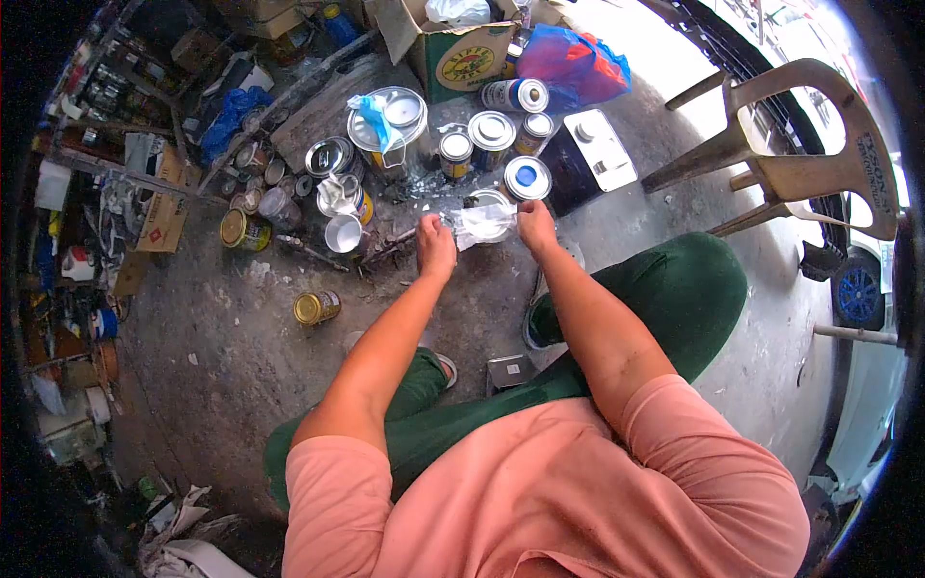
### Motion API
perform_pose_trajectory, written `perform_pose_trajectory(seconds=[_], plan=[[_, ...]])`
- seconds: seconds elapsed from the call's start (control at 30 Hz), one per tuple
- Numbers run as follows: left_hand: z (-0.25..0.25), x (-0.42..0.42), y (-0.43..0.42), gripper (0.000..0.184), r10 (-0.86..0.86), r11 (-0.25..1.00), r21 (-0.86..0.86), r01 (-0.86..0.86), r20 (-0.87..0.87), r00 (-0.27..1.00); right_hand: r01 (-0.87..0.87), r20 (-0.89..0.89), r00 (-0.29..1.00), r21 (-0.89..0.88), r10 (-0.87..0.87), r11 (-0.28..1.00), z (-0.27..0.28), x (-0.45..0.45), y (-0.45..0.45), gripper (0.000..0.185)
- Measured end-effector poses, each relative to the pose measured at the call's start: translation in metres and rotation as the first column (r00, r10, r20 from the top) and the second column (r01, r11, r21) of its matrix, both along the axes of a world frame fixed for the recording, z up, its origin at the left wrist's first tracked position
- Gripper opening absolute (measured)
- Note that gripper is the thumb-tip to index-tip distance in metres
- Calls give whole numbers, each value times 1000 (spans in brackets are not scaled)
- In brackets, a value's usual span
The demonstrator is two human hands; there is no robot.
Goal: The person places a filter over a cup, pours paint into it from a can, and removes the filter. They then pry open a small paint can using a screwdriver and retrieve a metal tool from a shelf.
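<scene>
A thin white sheet, perhaps plastic or paper, (482, 225) is stretched over a round lid or can among the paint cans. My left hand (436, 247) pinches its left edge. On the other side my right hand (536, 227) grips the right edge with closed fingers. Just behind my right hand stands a can with a blue-centred lid (527, 177). An open white cup (343, 233) is to the left of my left hand. What lies under the sheet is mostly hidden.
Closed cans (492, 130) and a large can with a blue cloth (387, 114) stand behind. A gold-lidded jar (308, 308) is on the floor at left. A plastic chair (819, 144) stands at right, a cardboard box (466, 65) at the back, cluttered shelves at far left.
</scene>
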State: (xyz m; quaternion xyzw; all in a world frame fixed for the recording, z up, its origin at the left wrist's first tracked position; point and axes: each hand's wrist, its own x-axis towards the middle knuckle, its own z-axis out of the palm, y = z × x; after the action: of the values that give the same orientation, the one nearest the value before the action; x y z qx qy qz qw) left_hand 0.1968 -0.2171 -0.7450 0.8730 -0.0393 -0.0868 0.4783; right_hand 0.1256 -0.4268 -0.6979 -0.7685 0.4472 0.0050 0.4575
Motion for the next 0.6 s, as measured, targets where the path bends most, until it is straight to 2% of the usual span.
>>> perform_pose_trajectory(seconds=[0.1, 0.2, 0.3, 0.4, 0.5, 0.6], plan=[[14, 4, -10, 34, -36, 999, -10, 37, 74, 997, 5, 23, 1000, 23, -6, 1000, -6, 0, -1, 43], [34, -2, -14, 35, -188, 982, -39, 185, -74, 979, -32, 13, 999, 52, 31, 998, -6, 0, 0, 46], [25, -7, -15, 29, -262, 964, 52, 260, 50, 964, -51, 53, 997, -50, 54, 997, -18, -2, 2, 36], [12, -10, -12, 25, -317, 948, 87, 306, 191, 929, -120, -17, 993, -48, 120, 992, -21, -3, -1, 26], [21, -12, -12, 20, -295, 953, 90, 291, 37, 955, -126, -15, 992, -89, 126, 988, -20, -2, -1, 19], [35, -17, -15, 19, -210, 978, -4, 210, 37, 977, -68, 52, 996, -38, 70, 997, -16, -2, -2, 21]])
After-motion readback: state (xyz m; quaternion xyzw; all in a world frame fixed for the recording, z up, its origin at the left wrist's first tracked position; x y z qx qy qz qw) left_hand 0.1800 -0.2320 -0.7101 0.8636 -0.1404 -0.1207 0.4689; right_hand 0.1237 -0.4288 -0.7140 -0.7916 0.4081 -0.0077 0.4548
